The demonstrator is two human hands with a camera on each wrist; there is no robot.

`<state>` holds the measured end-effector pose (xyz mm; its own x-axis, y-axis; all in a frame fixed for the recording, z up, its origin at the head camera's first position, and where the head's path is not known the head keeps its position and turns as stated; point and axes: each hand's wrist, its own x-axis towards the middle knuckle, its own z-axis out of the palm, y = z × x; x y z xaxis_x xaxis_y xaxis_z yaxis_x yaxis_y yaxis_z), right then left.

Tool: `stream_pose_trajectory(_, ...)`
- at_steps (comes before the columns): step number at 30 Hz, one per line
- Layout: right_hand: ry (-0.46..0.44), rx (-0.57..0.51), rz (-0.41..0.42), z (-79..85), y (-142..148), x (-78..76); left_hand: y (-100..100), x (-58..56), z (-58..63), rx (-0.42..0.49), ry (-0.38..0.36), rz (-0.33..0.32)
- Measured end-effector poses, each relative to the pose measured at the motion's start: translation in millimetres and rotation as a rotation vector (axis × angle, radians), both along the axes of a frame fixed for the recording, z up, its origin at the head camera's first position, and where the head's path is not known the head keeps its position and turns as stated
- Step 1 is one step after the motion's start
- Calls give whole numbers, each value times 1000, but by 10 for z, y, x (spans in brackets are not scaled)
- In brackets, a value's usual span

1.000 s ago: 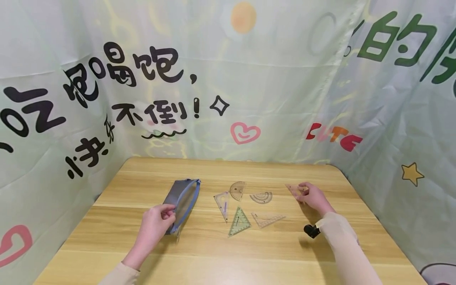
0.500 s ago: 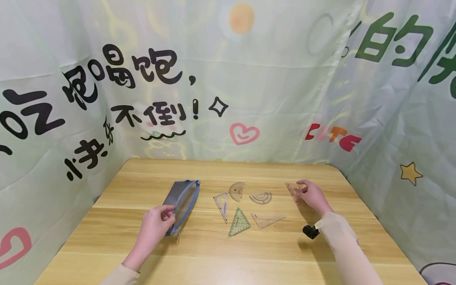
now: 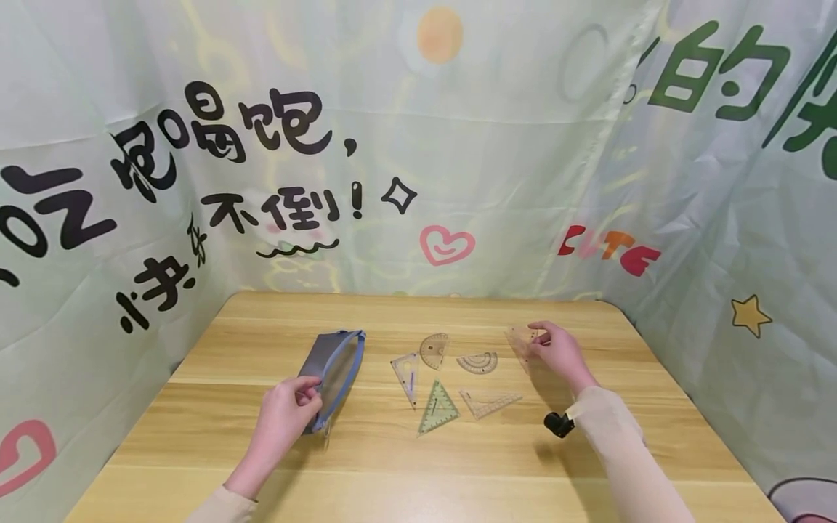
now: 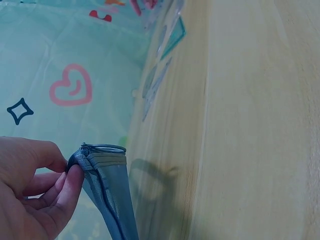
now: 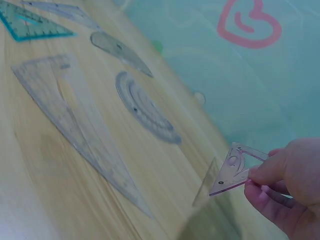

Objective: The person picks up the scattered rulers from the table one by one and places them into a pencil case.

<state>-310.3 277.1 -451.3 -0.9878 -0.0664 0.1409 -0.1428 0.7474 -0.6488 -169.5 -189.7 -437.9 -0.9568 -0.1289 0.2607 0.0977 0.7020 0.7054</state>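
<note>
My left hand point(image 3: 288, 414) pinches the near rim of a blue-grey zippered pencil case point(image 3: 319, 357), whose mouth gapes toward the right. In the left wrist view, thumb and fingers grip the case's zip end point(image 4: 100, 162). My right hand point(image 3: 559, 352) pinches a clear, pink-tinted set square point(image 5: 232, 169) by one side, tilted above the table. Between the hands lie a green set square point(image 3: 440, 410), a clear set square with a purple mark point(image 3: 407, 378), a long clear set square point(image 3: 487, 404), and two protractors, one brownish point(image 3: 433, 351) and one clear point(image 3: 479, 362).
All of it is on a wooden table point(image 3: 418, 479). Printed fabric point(image 3: 392, 131) hangs around the back and both sides. A black wrist camera point(image 3: 559, 424) juts from the right sleeve, above the tabletop.
My right hand has moved slightly left and away from me, raising the pink-tinted set square off the table. The left hand and pencil case keep their place.
</note>
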Motion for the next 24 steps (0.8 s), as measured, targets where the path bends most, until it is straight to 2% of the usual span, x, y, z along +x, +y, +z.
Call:
stream_pose_trajectory(10,-15,-60,25,28,-271,-27,-7,-5,-16,1,-18,2)
stream_pose_trajectory(17,-2,-90,40,65,-437,-60,-44,-51,11,12,-28,-11)
stream_pose_trajectory(24,-51,-184,49,101,-625,-79,-64,-92,41,12,-42,-18)
